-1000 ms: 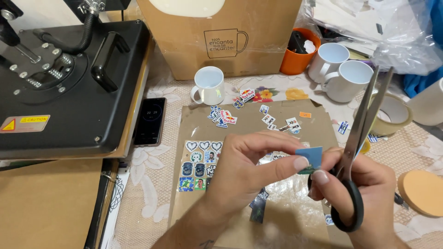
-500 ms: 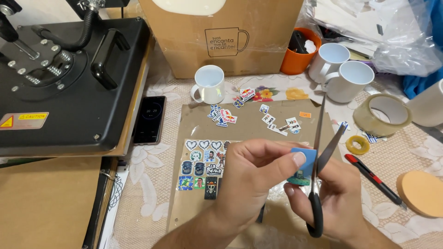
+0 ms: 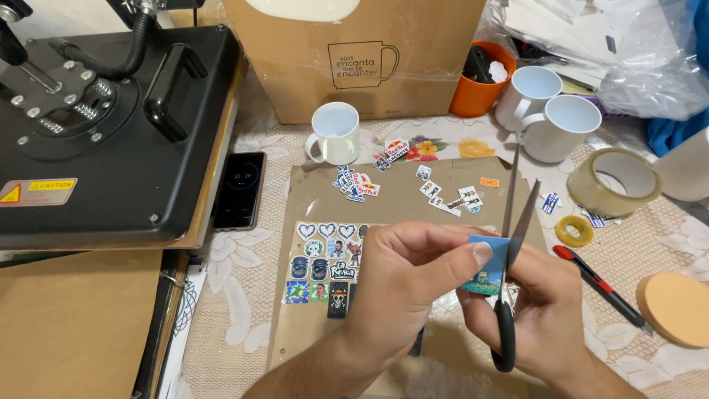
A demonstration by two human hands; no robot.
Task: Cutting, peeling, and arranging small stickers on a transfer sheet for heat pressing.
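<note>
My left hand (image 3: 402, 284) pinches a small blue and green sticker (image 3: 487, 267) between thumb and fingers. My right hand (image 3: 546, 310) grips black-handled scissors (image 3: 512, 244), whose blades point up and stand slightly apart at the sticker's right edge. Both hands hover over a brown cardboard sheet (image 3: 399, 196). On it lies a sheet of small printed stickers (image 3: 325, 258) left of my hands, and several cut-out stickers (image 3: 443, 196) are scattered farther back.
A black heat press (image 3: 103, 125) fills the left, with a phone (image 3: 240, 188) beside it. White mugs (image 3: 336, 133) (image 3: 561, 125), an orange cup (image 3: 480, 89) and a cardboard box (image 3: 354, 52) stand behind. Tape rolls (image 3: 613, 181), a red-black cutter (image 3: 602, 284) and an orange disc (image 3: 676, 307) lie right.
The scissors have swung from leaning right to nearly upright, and the blades have narrowed onto the sticker's edge. My hands shifted slightly left; the sticker sheet is more exposed.
</note>
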